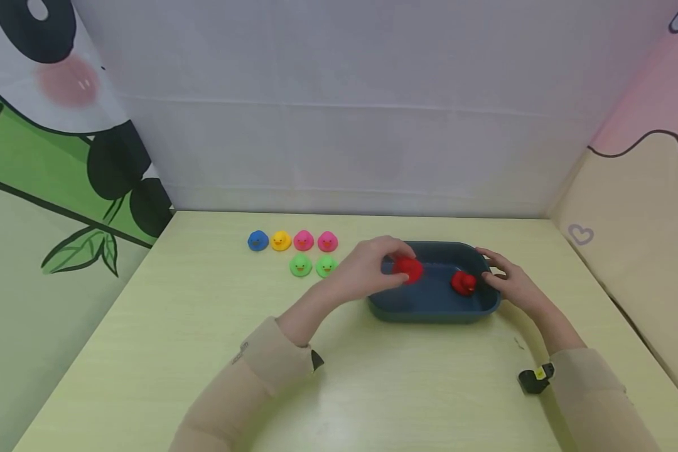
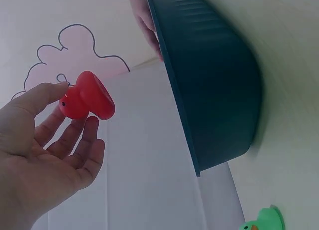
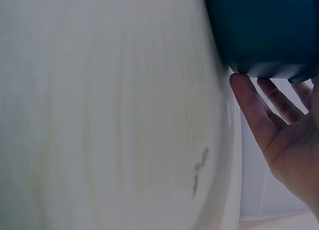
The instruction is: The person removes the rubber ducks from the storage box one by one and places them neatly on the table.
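My left hand [image 1: 373,270] pinches a red rubber duck [image 1: 409,270] between thumb and fingers, above the left part of a dark blue plastic basin [image 1: 429,316]. In the left wrist view, the held duck [image 2: 92,98] is tilted, its flat base facing away from the palm. Another red rubber duck [image 1: 463,283] lies inside the basin, toward its right end. At that end my right hand [image 1: 511,282] holds the basin, thumb over the rim. Fingertips [image 3: 241,83] touch the basin's outer wall [image 3: 269,35] in the right wrist view.
Left of the basin, a back row has a blue duck [image 1: 257,240], a yellow duck [image 1: 280,240] and two pink ducks [image 1: 303,240]. Two green ducks [image 1: 301,265] sit in front, one partly behind my left hand. A pale cloth wall [image 1: 361,157] stands behind the table [image 1: 147,351].
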`<state>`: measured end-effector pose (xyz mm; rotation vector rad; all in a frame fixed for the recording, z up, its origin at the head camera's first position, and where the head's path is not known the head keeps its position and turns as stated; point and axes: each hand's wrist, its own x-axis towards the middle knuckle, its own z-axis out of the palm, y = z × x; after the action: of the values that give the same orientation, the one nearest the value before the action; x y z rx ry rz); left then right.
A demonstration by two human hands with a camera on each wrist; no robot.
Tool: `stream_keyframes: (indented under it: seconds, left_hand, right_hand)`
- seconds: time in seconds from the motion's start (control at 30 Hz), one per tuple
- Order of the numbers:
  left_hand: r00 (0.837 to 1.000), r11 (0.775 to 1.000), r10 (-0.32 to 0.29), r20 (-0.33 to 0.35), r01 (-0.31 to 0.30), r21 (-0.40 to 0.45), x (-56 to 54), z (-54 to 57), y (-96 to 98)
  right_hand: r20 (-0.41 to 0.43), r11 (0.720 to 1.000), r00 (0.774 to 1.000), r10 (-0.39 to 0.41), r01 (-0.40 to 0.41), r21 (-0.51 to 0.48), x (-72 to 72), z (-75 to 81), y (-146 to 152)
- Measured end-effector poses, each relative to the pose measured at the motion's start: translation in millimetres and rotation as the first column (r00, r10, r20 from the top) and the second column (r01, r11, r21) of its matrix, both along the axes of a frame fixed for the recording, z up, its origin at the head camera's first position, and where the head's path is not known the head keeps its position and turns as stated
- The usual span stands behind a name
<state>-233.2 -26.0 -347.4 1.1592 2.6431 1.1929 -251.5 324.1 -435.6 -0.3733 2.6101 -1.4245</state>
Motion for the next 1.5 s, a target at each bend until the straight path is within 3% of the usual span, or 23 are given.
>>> stream_keyframes:
  seconds: [0.43,0.77,1.0,1.23,1.5]
  left_hand:
    - [0.996,0.994,0.063,-0.061,-0.057,0.092,7.3,-2.3,-25.3]
    - [0.982,0.981,0.101,-0.16,-0.072,0.178,5.4,-11.3,-55.0]
    - [0.973,0.971,0.166,-0.159,-0.133,0.2,5.6,-17.5,-74.3]
    - [0.968,0.959,0.206,-0.145,-0.17,0.228,10.2,-23.4,-105.8]
    - [0.952,0.946,0.267,-0.148,-0.23,0.23,8.1,-29.6,-142.8]
  right_hand:
    - [-0.002,1.0,1.0,0.001,-0.001,0.003,-1.2,-0.9,1.6]
    - [0.0,1.0,1.0,-0.002,0.002,0.002,-1.6,-1.2,1.0]
    - [0.0,1.0,1.0,-0.004,0.004,0.006,-2.5,-2.8,2.0]
    - [0.009,1.0,1.0,-0.026,0.026,-0.009,15.0,-2.5,-5.2]
    - [0.009,0.998,0.999,-0.044,0.045,-0.042,25.0,-5.4,-8.8]
